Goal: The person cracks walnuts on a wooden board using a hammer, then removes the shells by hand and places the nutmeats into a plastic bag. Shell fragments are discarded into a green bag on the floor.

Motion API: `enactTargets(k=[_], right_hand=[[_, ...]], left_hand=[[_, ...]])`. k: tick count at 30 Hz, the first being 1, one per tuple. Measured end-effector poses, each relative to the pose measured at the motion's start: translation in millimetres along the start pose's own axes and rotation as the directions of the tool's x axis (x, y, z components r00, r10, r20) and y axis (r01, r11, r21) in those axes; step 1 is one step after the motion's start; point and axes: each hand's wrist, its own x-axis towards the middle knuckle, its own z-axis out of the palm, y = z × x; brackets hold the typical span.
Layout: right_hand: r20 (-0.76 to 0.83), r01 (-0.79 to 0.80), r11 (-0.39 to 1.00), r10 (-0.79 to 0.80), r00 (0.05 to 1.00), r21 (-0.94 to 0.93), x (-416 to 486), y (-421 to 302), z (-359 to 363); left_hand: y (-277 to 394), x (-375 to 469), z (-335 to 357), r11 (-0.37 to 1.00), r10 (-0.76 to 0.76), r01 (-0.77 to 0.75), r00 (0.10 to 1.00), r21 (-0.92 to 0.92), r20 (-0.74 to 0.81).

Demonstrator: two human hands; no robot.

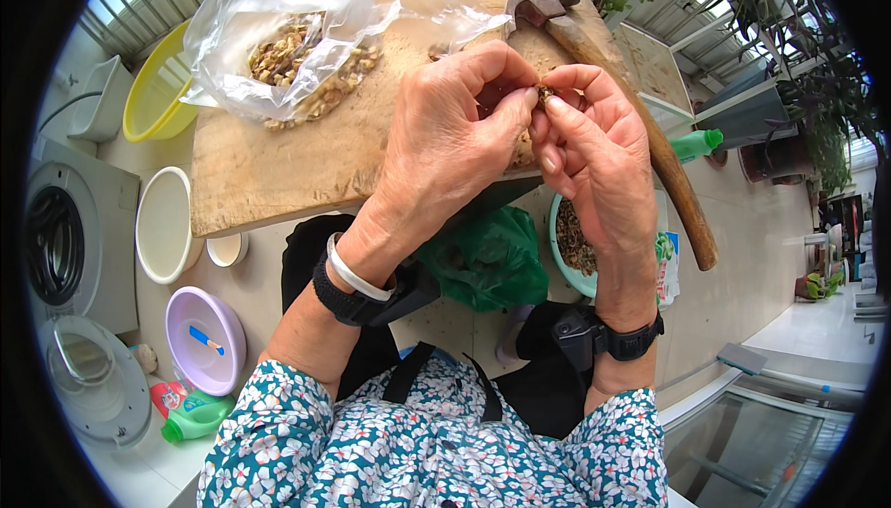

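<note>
My left hand (463, 115) and my right hand (592, 129) meet above the near edge of a thick wooden board (292, 174). Between the fingertips of both hands is a small brown nut piece (545, 94), largely covered by the fingers. A claw hammer with a worn wooden handle (644, 118) lies behind and to the right of my right hand, its head near the board's far right. At the board's left, a clear plastic bag (355, 7) holds many pale and brown nut pieces (285, 52). Bits of shell and crumbs lie on the wood.
Below the board are a green plastic bag (487, 257) and a light green basin of brown shell fragments (574, 240). Yellow (150, 90), white (163, 226) and purple (207, 341) basins stand left, beside a washing machine (83, 229). Potted plants (828, 83) stand at the right.
</note>
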Motion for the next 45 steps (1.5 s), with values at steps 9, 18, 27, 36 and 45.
enactTargets(k=[9,18,27,36,45], right_hand=[[-0.059,0.026,1.000,-0.025,0.998,0.011,-0.7,1.6,6.3],[-0.061,0.124,0.974,-0.137,0.989,-0.189,-4.2,8.4,9.8],[-0.073,0.210,0.931,-0.241,0.968,-0.299,-4.8,13.7,12.1],[-0.083,0.189,0.930,-0.225,0.971,-0.316,-3.3,9.3,15.7],[-0.090,0.141,0.962,-0.166,0.982,-0.235,5.6,15.3,17.8]], left_hand=[[0.4,-0.1,2.0,1.000,-0.013,0.013,1.000,-0.013,0.017],[-1.8,1.2,-2.4,0.988,-0.088,0.075,0.991,0.136,0.096],[-7.6,-0.1,-1.7,0.992,0.037,-0.047,0.996,0.118,0.084],[0.0,3.1,0.7,0.952,0.230,-0.227,0.973,0.206,0.009],[-7.0,5.6,5.0,0.974,0.132,-0.112,0.987,0.198,-0.090]])
